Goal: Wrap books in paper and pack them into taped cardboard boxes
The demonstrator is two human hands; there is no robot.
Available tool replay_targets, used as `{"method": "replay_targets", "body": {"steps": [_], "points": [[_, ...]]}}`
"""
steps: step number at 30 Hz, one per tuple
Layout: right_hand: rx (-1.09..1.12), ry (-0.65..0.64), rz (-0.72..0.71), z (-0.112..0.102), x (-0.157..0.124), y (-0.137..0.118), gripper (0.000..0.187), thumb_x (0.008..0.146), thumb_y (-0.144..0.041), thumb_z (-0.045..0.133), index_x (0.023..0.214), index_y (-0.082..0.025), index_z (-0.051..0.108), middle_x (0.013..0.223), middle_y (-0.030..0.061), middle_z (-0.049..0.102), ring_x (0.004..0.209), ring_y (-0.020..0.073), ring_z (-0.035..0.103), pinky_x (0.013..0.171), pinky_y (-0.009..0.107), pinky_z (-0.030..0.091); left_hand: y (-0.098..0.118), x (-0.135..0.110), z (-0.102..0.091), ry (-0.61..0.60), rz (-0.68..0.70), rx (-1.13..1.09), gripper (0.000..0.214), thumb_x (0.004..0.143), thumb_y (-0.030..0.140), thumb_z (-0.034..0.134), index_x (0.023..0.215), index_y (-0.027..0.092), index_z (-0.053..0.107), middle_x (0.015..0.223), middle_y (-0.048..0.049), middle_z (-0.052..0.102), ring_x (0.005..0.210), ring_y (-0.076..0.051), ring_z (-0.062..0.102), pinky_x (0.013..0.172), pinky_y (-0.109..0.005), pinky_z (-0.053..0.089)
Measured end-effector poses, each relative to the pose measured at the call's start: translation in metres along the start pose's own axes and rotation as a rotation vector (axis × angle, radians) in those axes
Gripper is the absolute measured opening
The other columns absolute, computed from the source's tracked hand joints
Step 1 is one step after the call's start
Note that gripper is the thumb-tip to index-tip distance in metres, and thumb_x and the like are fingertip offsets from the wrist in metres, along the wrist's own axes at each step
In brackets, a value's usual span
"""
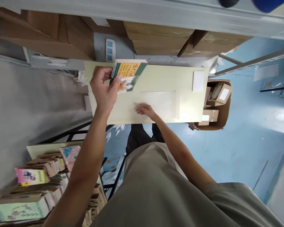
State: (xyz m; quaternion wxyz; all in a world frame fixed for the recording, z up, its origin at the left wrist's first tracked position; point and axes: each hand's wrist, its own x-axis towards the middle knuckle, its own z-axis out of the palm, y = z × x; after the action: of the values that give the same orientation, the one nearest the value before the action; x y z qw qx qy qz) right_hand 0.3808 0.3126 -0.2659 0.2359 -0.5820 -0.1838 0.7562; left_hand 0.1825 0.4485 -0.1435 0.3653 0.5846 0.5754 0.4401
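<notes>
My left hand [105, 86] is closed around the left edge of a book [127, 74] with a green, yellow and white illustrated cover. The book is held tilted above the far left part of the pale yellow table [184, 74]. Low over the table's near edge, my right hand [145, 110] has its fingers loosely stretched out, slightly blurred, with nothing seen in them. Beside it lies a flat, whitish sheet with faint lines [161, 102]; whether it is paper or plastic I cannot tell.
A small white card or pad [198, 81] lies at the table's right end. Beyond that end stands a carton [223, 121] holding smaller boxes. Brown cartons [158, 37] and a power strip [110, 50] are at the back. Stacked books [33, 176] fill the lower left.
</notes>
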Motion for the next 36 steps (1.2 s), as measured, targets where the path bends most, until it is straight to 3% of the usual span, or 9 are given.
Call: {"method": "replay_targets", "body": {"steps": [3, 5, 7, 11, 16, 21, 26, 32, 36], "points": [[0.046, 0.091, -0.127, -0.072, -0.053, 0.004, 0.05, 0.11, -0.071, 0.073, 0.117, -0.023, 0.083, 0.124, 0.009, 0.091, 0.108, 0.0173, 0.084, 0.101, 0.027, 0.065, 0.005, -0.052, 0.038, -0.065, -0.186, -0.203, 0.053, 0.092, 0.069, 0.094, 0.117, 0.025, 0.077, 0.11, -0.0026, 0.08, 0.109, -0.023, 0.082, 0.103, -0.04, 0.068], [0.08, 0.136, -0.149, -0.106, -0.085, 0.005, 0.065, 0.112, -0.083, 0.056, 0.121, -0.023, 0.082, 0.125, 0.01, 0.089, 0.111, 0.0201, 0.084, 0.102, 0.03, 0.066, -0.003, -0.086, 0.07, -0.132, -0.369, -0.316, 0.059, 0.087, 0.074, 0.095, 0.114, 0.024, 0.077, 0.112, -0.0068, 0.083, 0.112, -0.027, 0.082, 0.102, -0.044, 0.068], [0.05, 0.144, -0.146, -0.126, -0.107, 0.006, 0.072, 0.112, -0.087, 0.048, 0.12, -0.023, 0.081, 0.122, 0.0108, 0.089, 0.113, 0.0221, 0.084, 0.099, 0.031, 0.067, -0.013, -0.115, 0.099, -0.197, -0.539, -0.348, 0.063, 0.083, 0.076, 0.093, 0.112, 0.022, 0.078, 0.113, -0.0111, 0.085, 0.115, -0.031, 0.083, 0.103, -0.047, 0.068], [-0.089, 0.195, -0.169, -0.137, -0.118, 0.009, 0.047, 0.105, -0.069, 0.075, 0.115, -0.023, 0.08, 0.114, 0.0062, 0.088, 0.105, 0.0198, 0.082, 0.089, 0.026, 0.067, -0.033, -0.145, 0.132, -0.189, -0.73, -0.28, 0.072, 0.072, 0.081, 0.095, 0.106, 0.02, 0.079, 0.109, -0.0131, 0.085, 0.112, -0.033, 0.082, 0.098, -0.046, 0.067], [-0.182, 0.34, -0.17, -0.137, -0.086, 0.012, 0.028, 0.105, -0.048, 0.076, 0.114, -0.022, 0.081, 0.104, 0.0028, 0.087, 0.096, 0.0184, 0.081, 0.077, 0.023, 0.064, -0.054, -0.144, 0.142, -0.147, -0.811, -0.207, 0.073, 0.065, 0.076, 0.098, 0.104, 0.018, 0.08, 0.109, -0.0144, 0.087, 0.106, -0.033, 0.081, 0.087, -0.04, 0.063], [-0.279, 0.409, -0.23, -0.141, -0.066, 0.01, 0.017, 0.107, -0.034, 0.068, 0.112, -0.024, 0.081, 0.109, 0.0027, 0.09, 0.101, 0.0194, 0.084, 0.086, 0.025, 0.066, -0.07, -0.139, 0.148, -0.152, -0.682, -0.072, 0.05, 0.073, 0.06, 0.092, 0.097, 0.018, 0.081, 0.105, -0.0129, 0.087, 0.105, -0.031, 0.08, 0.092, -0.038, 0.062], [-0.531, 0.427, -0.284, -0.153, -0.082, 0.011, 0.022, 0.112, -0.029, 0.062, 0.12, -0.022, 0.081, 0.122, 0.0099, 0.09, 0.106, 0.0244, 0.085, 0.1, 0.034, 0.065, -0.082, -0.139, 0.158, -0.112, -0.677, -0.026, 0.046, 0.082, 0.057, 0.087, 0.105, 0.017, 0.085, 0.103, -0.0097, 0.086, 0.105, -0.03, 0.08, 0.093, -0.037, 0.062], [-0.733, 0.783, -0.29, -0.177, -0.111, 0.02, 0.04, 0.11, -0.053, 0.069, 0.133, -0.02, 0.072, 0.129, 0.0175, 0.082, 0.105, 0.0293, 0.079, 0.094, 0.042, 0.065, -0.091, -0.137, 0.162, -0.075, -0.705, -0.086, 0.053, 0.077, 0.058, 0.091, 0.109, 0.015, 0.088, 0.113, -0.0124, 0.088, 0.109, -0.031, 0.08, 0.094, -0.038, 0.063], [-0.8, 0.688, -0.252, -0.177, -0.118, 0.024, 0.025, 0.113, -0.047, 0.065, 0.11, -0.023, 0.071, 0.114, 0.0143, 0.083, 0.1, 0.0283, 0.079, 0.091, 0.039, 0.062, -0.088, -0.137, 0.16, -0.066, -0.704, -0.107, 0.052, 0.077, 0.056, 0.091, 0.108, 0.015, 0.088, 0.109, -0.012, 0.088, 0.107, -0.031, 0.079, 0.091, -0.038, 0.063]]}}
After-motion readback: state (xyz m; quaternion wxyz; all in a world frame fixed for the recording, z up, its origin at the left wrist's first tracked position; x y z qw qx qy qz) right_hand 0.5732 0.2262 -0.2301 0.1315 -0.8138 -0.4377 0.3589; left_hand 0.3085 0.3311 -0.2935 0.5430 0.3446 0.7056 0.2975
